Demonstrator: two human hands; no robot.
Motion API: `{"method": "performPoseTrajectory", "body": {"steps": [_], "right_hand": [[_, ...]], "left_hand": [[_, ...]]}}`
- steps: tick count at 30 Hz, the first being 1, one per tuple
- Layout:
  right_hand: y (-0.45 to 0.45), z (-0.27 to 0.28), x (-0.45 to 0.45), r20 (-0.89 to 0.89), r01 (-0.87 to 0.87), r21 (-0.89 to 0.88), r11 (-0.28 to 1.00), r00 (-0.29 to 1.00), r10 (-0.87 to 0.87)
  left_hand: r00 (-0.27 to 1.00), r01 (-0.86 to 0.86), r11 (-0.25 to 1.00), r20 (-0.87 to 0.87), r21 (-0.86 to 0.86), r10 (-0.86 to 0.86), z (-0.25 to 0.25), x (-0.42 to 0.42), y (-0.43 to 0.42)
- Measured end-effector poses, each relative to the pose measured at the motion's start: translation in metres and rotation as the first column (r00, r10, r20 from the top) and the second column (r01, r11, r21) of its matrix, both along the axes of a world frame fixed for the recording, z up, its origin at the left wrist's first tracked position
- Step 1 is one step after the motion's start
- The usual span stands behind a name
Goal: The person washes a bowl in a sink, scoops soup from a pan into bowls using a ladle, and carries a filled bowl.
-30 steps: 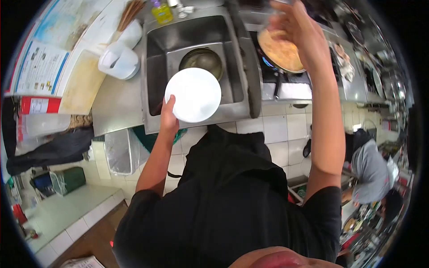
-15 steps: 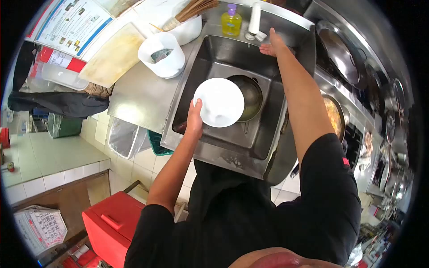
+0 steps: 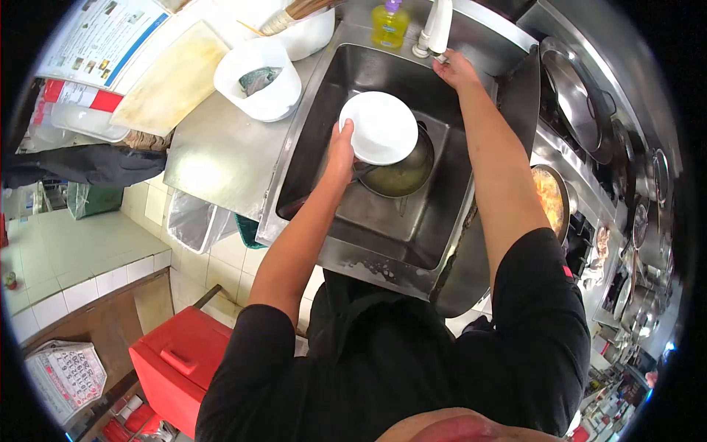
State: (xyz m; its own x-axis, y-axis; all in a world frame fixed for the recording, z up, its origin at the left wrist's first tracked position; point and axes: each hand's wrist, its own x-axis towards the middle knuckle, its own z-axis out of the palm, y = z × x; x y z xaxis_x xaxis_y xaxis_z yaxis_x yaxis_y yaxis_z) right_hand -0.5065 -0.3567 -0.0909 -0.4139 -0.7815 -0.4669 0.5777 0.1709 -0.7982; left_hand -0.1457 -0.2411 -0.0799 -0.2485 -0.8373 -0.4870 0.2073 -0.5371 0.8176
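My left hand (image 3: 341, 153) holds a white bowl (image 3: 379, 127) by its left edge, thumb on the rim, above the metal sink (image 3: 383, 259). Beneath the bowl, a dark pan (image 3: 400, 177) with some liquid in it sits in the sink and is partly covered. My right hand (image 3: 456, 71) is at the white faucet (image 3: 440, 28) at the back of the sink, fingers bent at its spout end. Whether the fingers grip the faucet is too small to tell.
Yellow soap bottle (image 3: 389, 26) stands behind the sink. White tub (image 3: 261, 88) with a cloth and a cutting board (image 3: 173, 77) are on the left. Right of the sink, a pan of food (image 3: 548, 197) sits on the stove. Red box (image 3: 179, 361) stands lower left.
The view has turned from the stove toward the sink. My right hand has moved from above the stove to the faucet. The bowl, still in my left hand, has moved farther over the sink.
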Motion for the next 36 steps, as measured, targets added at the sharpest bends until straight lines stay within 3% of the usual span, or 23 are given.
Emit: {"method": "performPoseTrajectory", "body": {"steps": [6,7,10,11,13,14,15,16,18,20,21,23,24,25,26,28,29,31,32,33,34,35,36], "right_hand": [[0.008,0.001,0.012,-0.186,0.036,-0.043,0.998,0.982,-0.044],[0.019,0.018,0.035,-0.298,0.248,0.015,0.969,0.926,-0.233],[0.04,0.028,0.071,-0.372,0.422,-0.027,0.906,0.837,-0.401],[0.05,0.027,0.088,-0.301,0.457,-0.064,0.887,0.839,-0.454],[0.071,0.016,0.115,-0.383,0.174,-0.035,0.984,0.907,-0.174],[0.074,0.001,0.124,-0.381,-0.004,0.113,0.994,0.923,0.047],[0.077,-0.009,0.137,-0.241,-0.11,0.227,0.968,0.956,0.166],[0.08,-0.019,0.143,-0.153,-0.113,0.273,0.955,0.975,0.159],[0.073,-0.032,0.15,-0.214,0.068,0.294,0.953,0.977,-0.003],[0.066,-0.069,0.161,0.104,0.019,0.02,1.0,0.994,-0.021],[0.058,-0.083,0.169,0.123,-0.46,-0.056,0.886,0.878,0.463],[0.07,-0.052,0.168,0.004,-0.671,0.339,0.659,0.701,0.713],[0.08,-0.037,0.167,0.003,-0.696,0.528,0.487,0.575,0.818],[0.074,-0.033,0.154,0.071,-0.667,0.598,0.444,0.596,0.8],[0.065,-0.032,0.153,-0.079,-0.573,0.562,0.596,0.68,0.729],[0.06,-0.058,0.156,-0.337,-0.331,0.428,0.841,0.805,0.489],[0.05,-0.119,0.164,-0.142,-0.435,0.059,0.898,0.887,0.439],[0.072,-0.084,0.165,0.003,-0.659,0.202,0.724,0.74,0.673],[0.086,-0.067,0.166,0.106,-0.754,0.255,0.605,0.644,0.758],[0.085,-0.05,0.156,-0.001,-0.671,0.433,0.602,0.668,0.745],[0.067,-0.056,0.149,-0.269,-0.535,0.64,0.551,0.516,0.813],[0.075,-0.069,0.146,-0.281,-0.514,0.464,0.721,0.687,0.67],[0.083,-0.041,0.154,-0.258,-0.436,0.268,0.859,0.827,0.5]], "left_hand": [[0.999,0.039,0.997,-0.014,-0.07,-0.041,-0.034,-0.026,-0.02],[0.998,0.059,0.995,0.0,-0.08,-0.059,-0.035,-0.028,-0.022],[0.996,0.084,0.996,0.039,-0.035,-0.082,-0.035,-0.037,-0.024],[0.995,0.085,0.996,0.053,-0.01,-0.085,-0.034,-0.04,-0.026],[0.994,0.094,0.996,0.06,-0.01,-0.093,-0.045,-0.044,-0.028],[0.993,0.099,0.995,0.061,-0.014,-0.098,-0.049,-0.046,-0.03],[0.993,0.097,0.995,0.065,0.004,-0.097,-0.045,-0.047,-0.027],[0.993,0.095,0.995,0.07,0.02,-0.096,-0.038,-0.048,-0.025],[0.994,0.086,0.995,0.07,0.046,-0.089,-0.031,-0.052,-0.021],[0.995,0.075,0.995,0.057,0.069,-0.079,-0.034,-0.059,-0.017],[0.997,0.081,0.995,0.013,0.063,-0.082,-0.04,-0.057,-0.022],[0.994,0.091,0.994,-0.069,0.057,-0.087,-0.057,-0.047,-0.031],[0.995,0.099,0.995,0.011,0.023,-0.099,-0.051,-0.039,-0.023],[0.991,0.106,0.994,0.084,-0.025,-0.104,-0.034,-0.035,-0.019],[0.983,0.119,0.99,0.153,-0.076,-0.107,-0.021,-0.035,-0.018],[0.989,0.097,0.993,0.116,-0.063,-0.089,-0.044,-0.045,-0.018],[0.988,0.094,0.992,0.128,-0.088,-0.083,-0.06,-0.049,-0.027],[0.997,0.038,0.99,0.078,-0.137,-0.028,-0.097,-0.045,-0.05],[0.993,0.049,0.991,0.111,-0.121,-0.035,-0.065,-0.036,-0.042],[0.967,0.129,0.972,0.244,-0.199,-0.078,-0.056,-0.032,-0.038],[0.921,0.218,0.939,0.373,-0.267,-0.108,-0.054,-0.03,-0.036],[0.943,0.17,0.96,0.321,-0.222,-0.093,-0.052,-0.031,-0.031],[0.962,0.122,0.976,0.266,-0.181,-0.071,-0.052,-0.035,-0.033]]}}
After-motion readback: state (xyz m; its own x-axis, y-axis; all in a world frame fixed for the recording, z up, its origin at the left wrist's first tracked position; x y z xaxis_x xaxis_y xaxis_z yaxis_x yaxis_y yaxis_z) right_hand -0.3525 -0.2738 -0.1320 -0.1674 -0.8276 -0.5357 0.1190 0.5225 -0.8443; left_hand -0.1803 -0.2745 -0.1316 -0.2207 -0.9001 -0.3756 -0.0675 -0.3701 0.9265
